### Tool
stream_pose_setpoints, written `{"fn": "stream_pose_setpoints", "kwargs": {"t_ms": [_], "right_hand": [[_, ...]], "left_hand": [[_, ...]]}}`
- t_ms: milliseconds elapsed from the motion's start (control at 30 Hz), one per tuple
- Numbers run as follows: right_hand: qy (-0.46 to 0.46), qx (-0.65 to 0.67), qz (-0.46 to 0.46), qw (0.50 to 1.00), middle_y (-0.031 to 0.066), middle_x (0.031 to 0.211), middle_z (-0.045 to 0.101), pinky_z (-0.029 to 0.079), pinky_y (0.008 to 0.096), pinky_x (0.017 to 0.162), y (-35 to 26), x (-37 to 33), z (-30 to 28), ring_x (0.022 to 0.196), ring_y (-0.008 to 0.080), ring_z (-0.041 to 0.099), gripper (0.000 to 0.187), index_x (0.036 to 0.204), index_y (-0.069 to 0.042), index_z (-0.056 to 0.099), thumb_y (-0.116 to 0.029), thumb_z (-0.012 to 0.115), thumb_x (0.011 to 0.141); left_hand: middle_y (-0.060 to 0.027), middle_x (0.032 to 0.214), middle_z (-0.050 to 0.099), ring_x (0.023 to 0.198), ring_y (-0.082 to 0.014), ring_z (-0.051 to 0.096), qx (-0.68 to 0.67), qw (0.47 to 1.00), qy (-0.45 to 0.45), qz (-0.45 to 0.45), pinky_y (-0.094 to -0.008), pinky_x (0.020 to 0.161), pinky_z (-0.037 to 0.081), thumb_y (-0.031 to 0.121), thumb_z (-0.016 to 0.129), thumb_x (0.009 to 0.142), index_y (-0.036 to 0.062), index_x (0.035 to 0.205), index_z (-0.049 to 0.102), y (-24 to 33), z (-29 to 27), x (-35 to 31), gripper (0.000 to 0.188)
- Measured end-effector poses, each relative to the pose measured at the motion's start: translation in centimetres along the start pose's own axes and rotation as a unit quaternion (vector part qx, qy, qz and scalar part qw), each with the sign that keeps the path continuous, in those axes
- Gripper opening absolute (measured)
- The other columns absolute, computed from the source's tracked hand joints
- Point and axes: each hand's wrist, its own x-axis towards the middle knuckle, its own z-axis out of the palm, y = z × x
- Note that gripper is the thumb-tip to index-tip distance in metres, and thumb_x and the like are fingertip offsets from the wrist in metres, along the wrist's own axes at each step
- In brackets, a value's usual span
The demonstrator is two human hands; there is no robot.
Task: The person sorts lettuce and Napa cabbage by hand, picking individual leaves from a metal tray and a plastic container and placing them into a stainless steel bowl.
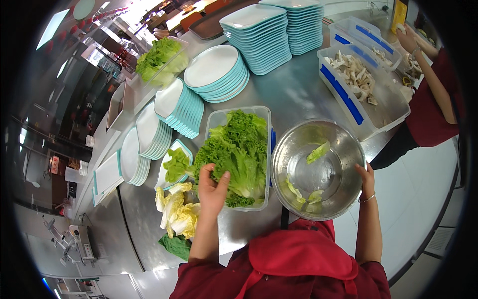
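Observation:
My right hand grips the right rim of a steel bowl, which tilts toward me at the table's front edge. A few pale green leaf pieces cling inside the bowl. My left hand is at the near left edge of a heap of curly green lettuce, thumb and fingers apart. The lettuce overfills a clear plastic tub left of the bowl. Beside my left wrist lie yellow-white cabbage leaves and a dark green leaf.
Stacks of pale blue-edged plates stand behind and left of the tub. A small plate holds light green leaves. Another lettuce tub is at the back left. At right, a co-worker's arm is near clear tubs of sliced mushrooms.

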Motion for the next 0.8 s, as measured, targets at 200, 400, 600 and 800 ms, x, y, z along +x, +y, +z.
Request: {"fn": "stream_pose_setpoints", "kwargs": {"t_ms": [200, 400, 600, 800], "right_hand": [[0.009, -0.009, 0.009, 1.000, 0.0050, 0.091, 0.059, 0.043, 0.0260, 0.072, -0.4, -0.3, 0.4, 0.080, 0.0134, 0.055, 0.035, 0.109, 0.001, 0.054, -0.014, 0.055, 0.077], [0.009, 0.008, 0.002, 1.000, 0.0047, 0.091, 0.059, 0.043, 0.0253, 0.072, -0.2, -0.4, 0.2, 0.079, 0.0135, 0.055, 0.034, 0.109, 0.001, 0.054, -0.013, 0.054, 0.077], [0.013, -0.001, 0.005, 1.000, 0.0045, 0.089, 0.059, 0.043, 0.0248, 0.070, -0.7, -0.7, 0.7, 0.077, 0.0128, 0.055, 0.034, 0.109, 0.001, 0.054, -0.012, 0.054, 0.077], [0.011, 0.011, 0.000, 1.000, 0.0054, 0.090, 0.060, 0.044, 0.0247, 0.070, -0.7, -0.7, 0.7, 0.078, 0.0134, 0.056, 0.035, 0.110, 0.002, 0.053, -0.012, 0.054, 0.078]], "left_hand": [[-0.0083, 0.085, 0.054, 0.081, -0.0177, 0.054, 0.216, 0.976, -0.038, -0.014, -0.0281, 0.069, 0.043, 0.013, 0.065, 0.077, 0.0016, 0.099, 0.045, -1.2, 3.0, -1.4, 0.032], [-0.0194, 0.095, 0.056, 0.091, -0.0370, 0.053, 0.334, 0.936, -0.085, 0.071, -0.0407, 0.079, 0.043, 0.015, 0.065, 0.074, 0.0013, 0.105, 0.046, -1.9, 2.9, -1.0, 0.039], [-0.0153, 0.102, 0.058, 0.097, -0.0336, 0.052, 0.385, 0.884, -0.075, 0.253, -0.0374, 0.087, 0.041, 0.012, 0.063, 0.075, 0.0041, 0.106, 0.053, 2.9, 4.8, -0.2, 0.034], [-0.0075, 0.096, 0.060, 0.093, -0.0267, 0.054, 0.330, 0.820, -0.392, 0.255, -0.0376, 0.079, 0.045, 0.010, 0.062, 0.074, 0.0073, 0.095, 0.060, 2.4, 11.0, 0.3, 0.022]]}}
